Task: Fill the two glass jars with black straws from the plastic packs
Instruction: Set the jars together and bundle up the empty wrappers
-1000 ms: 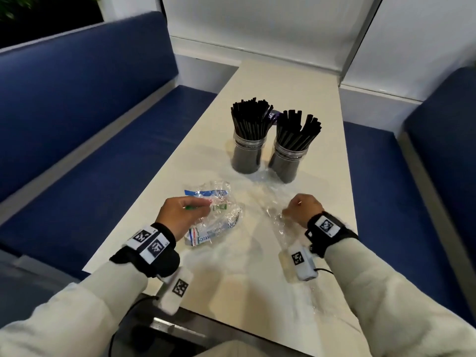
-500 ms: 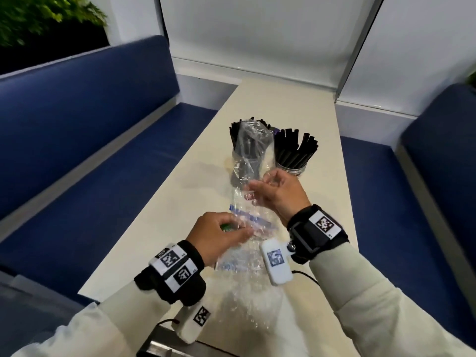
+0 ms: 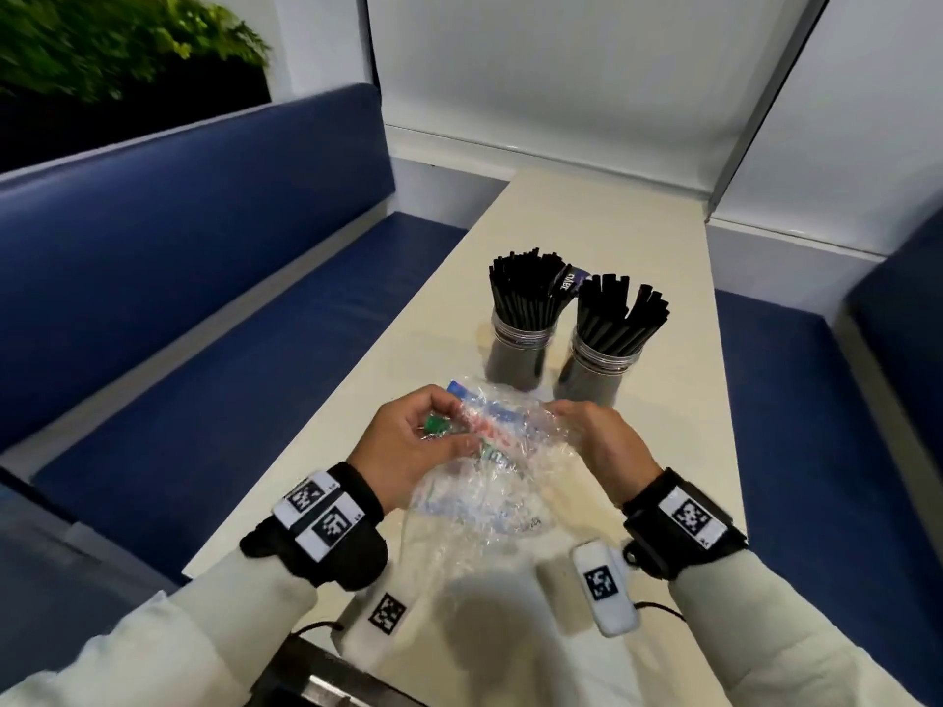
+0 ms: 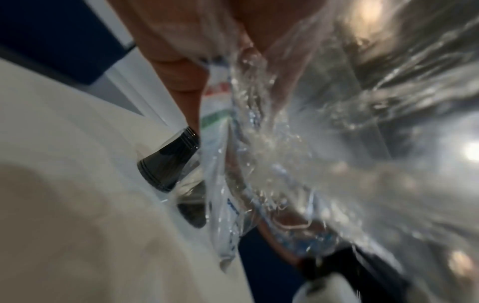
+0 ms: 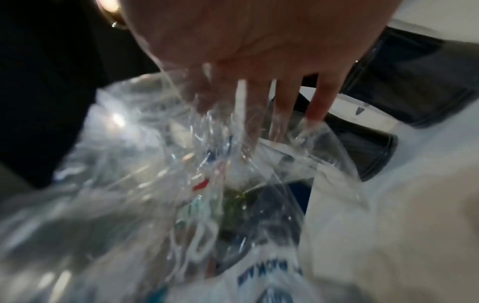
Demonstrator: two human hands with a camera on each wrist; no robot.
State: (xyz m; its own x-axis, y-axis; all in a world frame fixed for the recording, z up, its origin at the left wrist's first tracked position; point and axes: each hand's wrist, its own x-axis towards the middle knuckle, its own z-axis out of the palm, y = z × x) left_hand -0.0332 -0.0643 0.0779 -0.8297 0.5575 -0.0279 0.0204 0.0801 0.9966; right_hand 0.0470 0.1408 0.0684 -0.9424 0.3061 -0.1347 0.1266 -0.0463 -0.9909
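Note:
Two glass jars stand side by side mid-table, the left jar (image 3: 516,357) and the right jar (image 3: 594,372), both packed with black straws (image 3: 620,318). In front of them I hold crumpled clear plastic packs (image 3: 490,472) with blue, red and green print above the table. My left hand (image 3: 416,443) grips the packs' left side, fingers curled round the wrap. My right hand (image 3: 594,441) grips the right side. In the left wrist view the plastic (image 4: 298,153) fills the frame beside a jar (image 4: 168,160). The right wrist view shows fingers (image 5: 282,98) pressed into the plastic (image 5: 194,184).
The cream table (image 3: 678,410) is long and narrow and runs away from me to a white wall. Blue benches flank it, one on the left (image 3: 214,349) and one on the right (image 3: 826,400). A plant (image 3: 112,38) sits at the top left.
Both hands picked the plastic packs up off the table and brought them together. The right hand's raised wrap came down from in front of the jars and is bunched with the left hand's pack.

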